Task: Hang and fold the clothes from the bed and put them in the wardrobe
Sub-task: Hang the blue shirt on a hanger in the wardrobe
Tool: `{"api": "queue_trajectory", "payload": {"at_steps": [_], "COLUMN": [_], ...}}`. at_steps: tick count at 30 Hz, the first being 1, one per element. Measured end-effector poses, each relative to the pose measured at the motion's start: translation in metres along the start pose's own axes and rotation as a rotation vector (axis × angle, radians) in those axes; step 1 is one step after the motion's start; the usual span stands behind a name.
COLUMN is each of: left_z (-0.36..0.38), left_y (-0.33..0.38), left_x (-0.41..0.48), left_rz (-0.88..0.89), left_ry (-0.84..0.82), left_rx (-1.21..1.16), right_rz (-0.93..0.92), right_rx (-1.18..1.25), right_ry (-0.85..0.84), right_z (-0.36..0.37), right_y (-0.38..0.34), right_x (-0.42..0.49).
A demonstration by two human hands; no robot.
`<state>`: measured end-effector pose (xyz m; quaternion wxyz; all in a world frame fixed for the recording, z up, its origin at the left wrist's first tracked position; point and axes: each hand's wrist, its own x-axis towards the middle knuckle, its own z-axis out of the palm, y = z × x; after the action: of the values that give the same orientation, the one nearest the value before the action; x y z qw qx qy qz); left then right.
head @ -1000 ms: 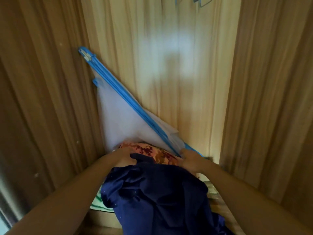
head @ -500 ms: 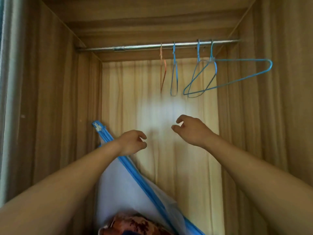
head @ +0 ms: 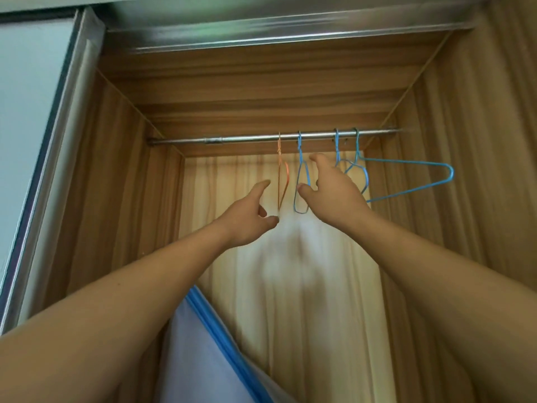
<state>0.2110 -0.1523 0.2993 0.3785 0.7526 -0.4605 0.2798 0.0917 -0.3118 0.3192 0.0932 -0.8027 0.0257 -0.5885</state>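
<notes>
View up into an open wooden wardrobe [head: 116,184]. A metal rail [head: 247,138] runs left to right near its top edge. Four wire hangers hook over the rail's right half, all bare: an orange hanger [head: 279,170], a narrow blue hanger [head: 300,152] just beside it, and two more blue ones, of which the rightmost hanger [head: 406,162] swings out toward the right wall. The first two hang edge-on, so each appears as a thin upright loop.

Both bare arms stretch upward. The left hand [head: 247,219] sits below and left of the orange hanger, fingers loosely spread, forefinger pointing up, holding nothing. The right hand [head: 331,190] is higher and nearer the rail, with thumb and forefinger parted around the narrow blue hanger's loop. Contact cannot be told.

The right hand is judged better placed to lift a hanger straight up off the rail.

No clothes are in view. A blue-edged storage bag [head: 197,359] leans at the bottom edge.
</notes>
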Motion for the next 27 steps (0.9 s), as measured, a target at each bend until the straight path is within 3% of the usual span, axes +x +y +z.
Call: {"api": "queue_trajectory", "payload": {"at_steps": [6, 11, 15, 19, 22, 27], "left_z": [-0.009, -0.008, -0.009, -0.015, -0.026, -0.039], "left_y": [0.044, 0.059, 0.054, 0.054, 0.057, 0.057], "left_x": [0.027, 0.049, 0.051, 0.049, 0.050, 0.047], "left_rz": [0.187, 0.136, 0.077, 0.072, 0.049, 0.044], "left_ry": [0.100, 0.106, 0.111, 0.200, 0.306, 0.324], "left_rx": [-0.025, 0.068, -0.007, 0.011, 0.064, 0.225], "right_rz": [0.025, 0.038, -0.191, -0.304, -0.289, -0.234], "right_rx": [-0.250, -0.563, -0.839, -0.848, -0.812, -0.821], "right_ry": [-0.014, -0.073, 0.104, 0.093, 0.049, -0.018], "right_z": [-0.011, -0.020, -0.020, -0.012, -0.007, -0.006], "right_y": [0.002, 0.009, 0.007, 0.003, 0.000, -0.001], "right_x": [0.017, 0.016, 0.005, -0.001, -0.002, 0.000]}}
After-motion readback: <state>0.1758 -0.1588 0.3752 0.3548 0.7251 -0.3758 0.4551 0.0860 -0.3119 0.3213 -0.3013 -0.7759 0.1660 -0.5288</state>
